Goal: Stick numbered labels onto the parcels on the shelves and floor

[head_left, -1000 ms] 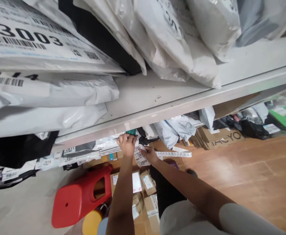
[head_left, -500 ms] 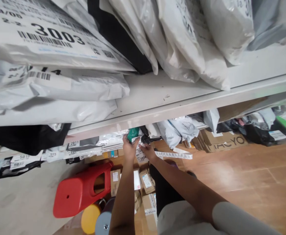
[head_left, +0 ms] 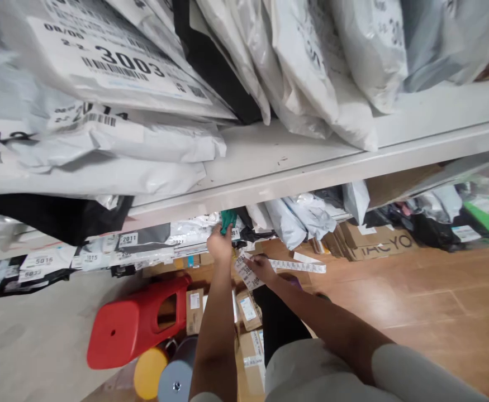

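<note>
Below the near shelf edge, my left hand (head_left: 220,244) is closed at the lower edge of a green plastic package (head_left: 228,221). A small white number label (head_left: 234,234) shows beside its fingers, at the package's edge. Lower and to the right, my right hand (head_left: 262,268) pinches a strip of printed number labels (head_left: 247,272). Part of the strip hangs below those fingers, and a long tail of it stretches out to the right. White and black plastic parcels stand on the lower shelf to the right of the green package.
Labelled white mailers (head_left: 122,67) crowd the upper shelf (head_left: 311,170), which juts out above my hands. A red stool (head_left: 122,329), a yellow-ended roll (head_left: 150,373) and cardboard boxes (head_left: 248,310) are on the floor. A larger carton (head_left: 374,243) stands to the right.
My hands have drawn apart: the right has moved down and right with the label strip, while the left stays at the green package. The number label now shows separate from the strip.
</note>
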{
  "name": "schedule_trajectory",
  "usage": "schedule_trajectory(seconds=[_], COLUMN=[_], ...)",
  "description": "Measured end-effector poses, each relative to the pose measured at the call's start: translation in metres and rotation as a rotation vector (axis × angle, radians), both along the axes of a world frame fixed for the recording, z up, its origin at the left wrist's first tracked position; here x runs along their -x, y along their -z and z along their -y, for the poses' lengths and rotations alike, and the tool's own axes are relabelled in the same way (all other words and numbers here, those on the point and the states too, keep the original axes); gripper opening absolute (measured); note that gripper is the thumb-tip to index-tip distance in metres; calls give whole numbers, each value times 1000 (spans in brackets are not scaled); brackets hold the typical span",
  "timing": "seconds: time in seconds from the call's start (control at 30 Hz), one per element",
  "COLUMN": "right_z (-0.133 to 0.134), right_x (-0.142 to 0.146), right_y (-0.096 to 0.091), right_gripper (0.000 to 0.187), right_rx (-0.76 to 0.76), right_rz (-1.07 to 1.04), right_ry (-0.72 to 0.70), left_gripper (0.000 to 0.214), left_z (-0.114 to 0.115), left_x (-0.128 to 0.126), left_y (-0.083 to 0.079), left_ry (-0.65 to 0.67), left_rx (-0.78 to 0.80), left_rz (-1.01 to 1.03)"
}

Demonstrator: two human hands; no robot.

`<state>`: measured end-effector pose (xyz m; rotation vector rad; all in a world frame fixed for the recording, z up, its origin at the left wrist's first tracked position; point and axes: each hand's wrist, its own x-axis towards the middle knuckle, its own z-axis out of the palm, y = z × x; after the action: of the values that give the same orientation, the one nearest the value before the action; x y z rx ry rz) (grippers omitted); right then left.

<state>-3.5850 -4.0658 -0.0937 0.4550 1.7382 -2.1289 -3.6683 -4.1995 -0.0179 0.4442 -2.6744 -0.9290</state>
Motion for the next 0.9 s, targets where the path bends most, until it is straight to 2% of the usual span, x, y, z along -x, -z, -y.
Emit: schedule_trajectory(seconds=[0.07,0.1,0.13,0.2,0.27,0.33,0.47,0.6,0.77,0.9], right_z=[-24,-36,-47,-64,-74,-76,-64,-45,-35,-33], right_x=[-10,-13,-14,-14,-9,-4,9,25,42,48], right_y=[-11,-17,-24,-37,-46,-52,-55,-56,-53,-46], right_gripper=[46,44,42,41,41,39,40,41,40,39], right_rx=[18,30,44,69,86,93,78,15,-75,-119], right_rz=[2,-2,-10,-35,-61,-81,-100,-124,-132,-125], right_ry=[-45,-60,-70,-75,-56,-19,80,190,252,267], left_gripper=[39,38,34,26,40,48,29,32,21,20], left_z=[-4,-6,-9,-14,-19,-22,-22,-17,-16,-25], left_x=[-10,-15,-19,-23,-19,-8,23,45,40,27], left_y=[-4,-7,-10,-21,-34,-48,-62,-60,-55,-49], left_ry=[-66,-31,65,390,683,811,918,987,980,852], left_rx=[61,108,163,279,352,380,350,267,236,272], left_rz=[-60,-106,-155,-226,-205,-82,139,217,231,213])
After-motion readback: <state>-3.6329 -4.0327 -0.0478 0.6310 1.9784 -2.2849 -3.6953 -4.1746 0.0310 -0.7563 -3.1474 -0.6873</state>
